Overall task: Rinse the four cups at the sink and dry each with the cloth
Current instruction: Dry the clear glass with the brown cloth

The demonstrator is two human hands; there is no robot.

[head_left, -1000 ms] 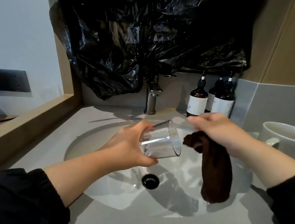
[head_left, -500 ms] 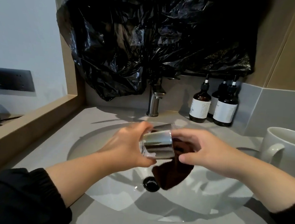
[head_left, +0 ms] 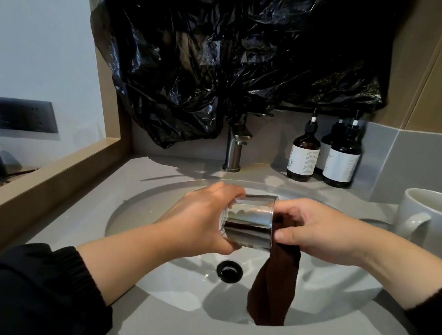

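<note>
Left grip point(head_left: 200, 218) was curled round the base end of the glass cup point(head_left: 250, 222), which lay on its side over the sink point(head_left: 142, 214) with its mouth turned toward the other hand. Probably held so to give the cloth a straight way in.

Right grip point(head_left: 315, 233) was closed on the brown cloth point(head_left: 273, 290), thumb below and fingers bunched at the rim. It seemed to be pushing cloth into the mouth; how deep it went I could not tell, the glass wall being all reflections. The cloth's loose tail hung down into the basin, just right of the drain point(head_left: 229, 271).

Both hands worked above the bowl, likely so drips fell there and not on the table point(head_left: 201, 332).

No water showed at the faucet point(head_left: 234, 147). I judged this the drying step for this cup.

A white mug point(head_left: 432, 223) stood on the table at far right, handle toward the sink; dry or not, I could not say. The other cups were out of sight.

Behind: three pump bottles point(head_left: 304, 158) against the wall, and black plastic sheeting point(head_left: 236, 62) hanging above the faucet.
</note>
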